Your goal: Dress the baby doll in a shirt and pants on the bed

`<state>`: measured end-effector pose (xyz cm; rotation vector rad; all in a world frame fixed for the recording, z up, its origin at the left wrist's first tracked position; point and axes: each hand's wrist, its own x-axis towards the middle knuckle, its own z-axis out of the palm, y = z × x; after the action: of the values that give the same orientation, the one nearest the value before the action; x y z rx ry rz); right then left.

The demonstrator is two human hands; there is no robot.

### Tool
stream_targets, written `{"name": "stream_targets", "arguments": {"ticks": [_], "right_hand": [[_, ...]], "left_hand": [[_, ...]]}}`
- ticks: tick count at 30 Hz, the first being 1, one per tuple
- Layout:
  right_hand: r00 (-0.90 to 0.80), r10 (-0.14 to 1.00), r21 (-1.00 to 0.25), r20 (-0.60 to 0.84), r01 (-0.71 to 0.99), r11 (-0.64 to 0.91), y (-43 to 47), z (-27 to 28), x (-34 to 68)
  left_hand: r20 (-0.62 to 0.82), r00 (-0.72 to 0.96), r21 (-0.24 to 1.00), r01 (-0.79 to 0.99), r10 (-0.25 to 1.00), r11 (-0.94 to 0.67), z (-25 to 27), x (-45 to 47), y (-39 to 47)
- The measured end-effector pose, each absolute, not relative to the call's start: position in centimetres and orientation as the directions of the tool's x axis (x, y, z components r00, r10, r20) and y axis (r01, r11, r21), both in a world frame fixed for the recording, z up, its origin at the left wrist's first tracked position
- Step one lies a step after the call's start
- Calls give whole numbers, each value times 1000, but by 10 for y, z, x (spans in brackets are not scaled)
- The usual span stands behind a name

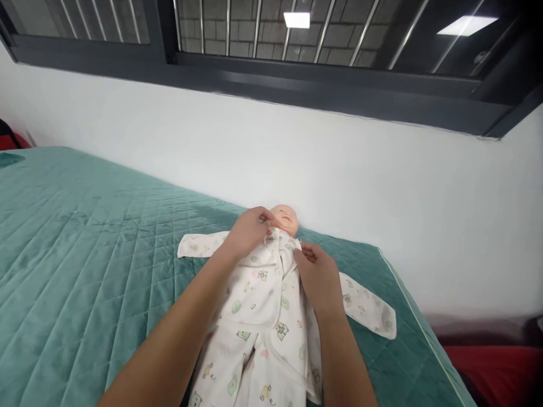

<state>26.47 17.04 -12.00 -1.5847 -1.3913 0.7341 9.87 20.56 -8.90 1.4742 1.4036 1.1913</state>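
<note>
A baby doll [286,217] lies on its back, its head toward the wall. White printed baby clothes cover it: a long-sleeved shirt [258,294] with its sleeves spread to both sides, and matching pants [237,367]. At the collar's left side, my left hand [251,229] has its fingers pinched by a thin tie string. My right hand [317,271] is closed at the front edge of the shirt, near the chest on the right, with a bit of tie or cloth at its fingertips. The exact grip of both hands is partly hidden.
A green quilted cover [106,243] spreads under the doll, its piped edge [416,305] running down at right. Behind stands a white wall [322,169] below a dark-framed window [271,73] with metal bars. Something red [500,367] shows beyond the right edge.
</note>
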Motion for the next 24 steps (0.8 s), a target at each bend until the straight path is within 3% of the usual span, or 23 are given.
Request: {"name": "stream_targets", "arguments": {"ticks": [3,8,13,17,24], "right_hand": [[189,973,-880,135,474,30,169,-119,261],[213,969,-911,126,412,28,169,-124,256],[234,969,-950,80,313,3,172,-129,259],[156,986,-977,62,210,28,175,-131,263],[90,983,-971,160,192,141,186,-127,268]], "left_hand": [[191,-9,818,555,981,-154,-89,99,210],[205,119,697,680,972,-230,-101,105,210],[192,87,669,717,977,-196,-106,105,209],[236,92,672,704,967,-231,-110,103,212],[306,104,657,696,946,-289,-115,102,213]]}}
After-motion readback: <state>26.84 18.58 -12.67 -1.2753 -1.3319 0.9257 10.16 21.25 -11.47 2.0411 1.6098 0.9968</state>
